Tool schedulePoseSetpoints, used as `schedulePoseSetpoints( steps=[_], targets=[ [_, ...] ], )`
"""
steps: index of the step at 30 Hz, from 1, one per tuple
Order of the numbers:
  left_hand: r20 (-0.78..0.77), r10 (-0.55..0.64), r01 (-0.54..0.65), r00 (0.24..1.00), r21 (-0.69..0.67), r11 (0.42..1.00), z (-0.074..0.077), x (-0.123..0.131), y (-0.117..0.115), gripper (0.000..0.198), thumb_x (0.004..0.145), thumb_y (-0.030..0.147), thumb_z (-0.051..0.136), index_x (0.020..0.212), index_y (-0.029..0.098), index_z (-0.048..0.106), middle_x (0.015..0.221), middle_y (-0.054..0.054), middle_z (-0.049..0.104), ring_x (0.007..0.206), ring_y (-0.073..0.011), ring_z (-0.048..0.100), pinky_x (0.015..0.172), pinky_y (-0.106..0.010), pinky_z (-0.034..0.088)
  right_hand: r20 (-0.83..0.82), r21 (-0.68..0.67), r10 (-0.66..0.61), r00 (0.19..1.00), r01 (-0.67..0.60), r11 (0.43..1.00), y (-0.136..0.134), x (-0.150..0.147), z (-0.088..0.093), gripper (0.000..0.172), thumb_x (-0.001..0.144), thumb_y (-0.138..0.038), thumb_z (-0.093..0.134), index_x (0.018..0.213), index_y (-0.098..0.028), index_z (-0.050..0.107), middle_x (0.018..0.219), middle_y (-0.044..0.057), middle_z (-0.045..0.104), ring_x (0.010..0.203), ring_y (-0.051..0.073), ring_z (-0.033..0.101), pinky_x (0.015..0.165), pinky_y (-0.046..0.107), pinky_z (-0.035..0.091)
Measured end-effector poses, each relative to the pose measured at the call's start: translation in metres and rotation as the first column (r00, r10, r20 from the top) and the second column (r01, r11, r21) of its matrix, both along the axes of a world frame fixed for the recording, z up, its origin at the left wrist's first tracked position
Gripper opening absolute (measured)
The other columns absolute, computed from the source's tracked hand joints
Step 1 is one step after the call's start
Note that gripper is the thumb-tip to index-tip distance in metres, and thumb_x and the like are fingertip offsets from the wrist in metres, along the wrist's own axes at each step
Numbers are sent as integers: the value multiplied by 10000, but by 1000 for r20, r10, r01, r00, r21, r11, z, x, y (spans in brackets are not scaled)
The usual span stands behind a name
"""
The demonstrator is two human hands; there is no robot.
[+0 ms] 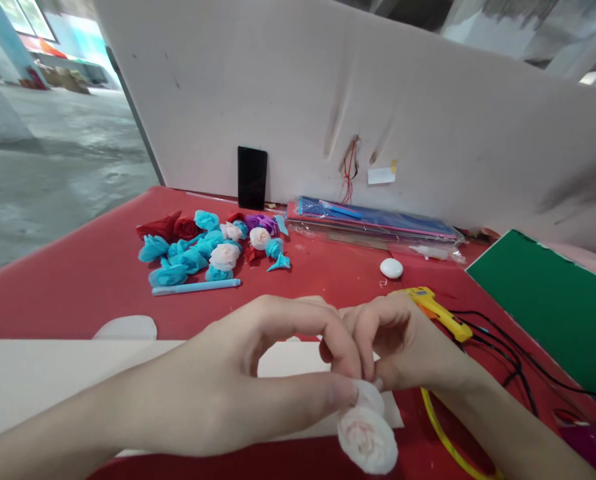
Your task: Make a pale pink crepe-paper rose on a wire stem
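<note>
A pale pink-white crepe paper rose (367, 440) hangs below my fingertips, its spiral of petals turned towards me. My left hand (263, 377) pinches its base between thumb and forefinger. From the other side my right hand (403, 340) is also closed on the base, its thumb and finger meeting the left fingers. Part of the base is hidden by my fingers. Beneath both hands a white paper sheet (68, 373) lies across the red table (318, 273). A rounded white paper piece (128, 327) lies at the sheet's far edge.
Blue, red, purple and pink paper flowers (198, 250) are heaped at back left, by a light blue pen (196, 287). A phone (252, 177) leans on the wall. At right are a yellow glue gun (443, 315), black cables, a white oval object (391, 268) and a green board (548, 313).
</note>
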State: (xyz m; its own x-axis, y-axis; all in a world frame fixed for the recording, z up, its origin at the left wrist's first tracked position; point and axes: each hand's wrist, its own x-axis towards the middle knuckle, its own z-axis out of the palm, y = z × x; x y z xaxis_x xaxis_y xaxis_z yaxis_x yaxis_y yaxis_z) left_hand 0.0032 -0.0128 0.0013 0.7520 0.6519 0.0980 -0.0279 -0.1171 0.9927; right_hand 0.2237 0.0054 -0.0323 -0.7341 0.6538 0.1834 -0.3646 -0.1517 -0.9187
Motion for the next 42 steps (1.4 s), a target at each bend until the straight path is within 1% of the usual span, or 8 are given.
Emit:
schedulePoseSetpoints(
  steps=[8, 15, 21, 26, 28, 33, 38, 42],
  targets=[
    [-102, 57, -55, 993, 19, 998, 0, 0, -11, 114, 941, 274, 658, 828, 265, 671, 880, 70, 698, 833, -127, 654, 804, -165, 485, -30, 92, -7, 1000, 10, 996, -1, 1, -8, 281, 685, -39, 925, 888, -213, 838, 829, 1, 808, 832, 126, 737, 800, 226, 589],
    [-97, 134, -132, 986, 26, 991, -2, 1, -10, 129, 938, 331, 668, 819, 286, 689, 877, 84, 721, 860, -125, 671, 785, -146, 491, -65, 233, -81, 995, 94, 968, 2, -2, -9, 162, 750, -80, 882, 800, -218, 812, 767, 10, 763, 773, 145, 720, 747, 256, 581],
    [7, 231, -231, 973, -8, 973, 1, 3, -11, 120, 964, 280, 663, 883, 315, 745, 892, 116, 735, 870, -79, 668, 785, -88, 489, -107, 10, -163, 981, 165, 986, 4, -9, -8, 182, 715, -130, 897, 692, -228, 746, 652, -22, 684, 643, 124, 647, 668, 244, 553],
    [271, 258, -160, 927, -336, 928, 3, 10, -7, 221, 869, 67, 718, 865, 275, 792, 854, 93, 766, 929, -94, 728, 790, -93, 550, -51, -163, -246, 968, 235, 958, -3, -14, -6, 246, 714, -268, 912, 666, -228, 675, 644, -43, 683, 588, 114, 643, 585, 202, 541],
    [325, 277, -138, 904, -390, 910, 3, 10, -7, 257, 845, 25, 718, 901, 260, 805, 877, 86, 779, 909, -79, 733, 779, -77, 561, -36, -210, -259, 965, 246, 946, -4, -15, -6, 236, 688, -298, 927, 705, -243, 698, 709, -33, 734, 630, 121, 681, 587, 194, 557],
    [329, 303, -146, 894, -425, 893, -1, 8, -8, 241, 808, 44, 741, 899, 257, 809, 875, 92, 782, 880, -69, 735, 784, -75, 583, -52, -236, -239, 970, 221, 946, -7, -17, -10, 230, 659, -300, 959, 808, -287, 783, 756, -46, 753, 639, 101, 688, 671, 194, 600],
    [339, 340, -151, 877, -478, 865, -1, 11, -9, 269, 784, 27, 743, 896, 266, 795, 888, 101, 783, 880, -72, 741, 791, -94, 594, -82, -219, -240, 967, 218, 951, -9, -19, -9, 162, 726, -300, 920, 833, -256, 807, 760, -23, 738, 666, 97, 679, 682, 172, 593],
    [353, 357, -169, 865, -465, 869, -3, 15, -8, 250, 805, 28, 749, 931, 243, 767, 879, 85, 773, 875, -76, 728, 781, -100, 592, -69, -206, -274, 959, 255, 945, -10, -18, -7, 202, 752, -305, 910, 918, -250, 808, 820, -6, 750, 700, 109, 667, 721, 198, 603]
  ],
)
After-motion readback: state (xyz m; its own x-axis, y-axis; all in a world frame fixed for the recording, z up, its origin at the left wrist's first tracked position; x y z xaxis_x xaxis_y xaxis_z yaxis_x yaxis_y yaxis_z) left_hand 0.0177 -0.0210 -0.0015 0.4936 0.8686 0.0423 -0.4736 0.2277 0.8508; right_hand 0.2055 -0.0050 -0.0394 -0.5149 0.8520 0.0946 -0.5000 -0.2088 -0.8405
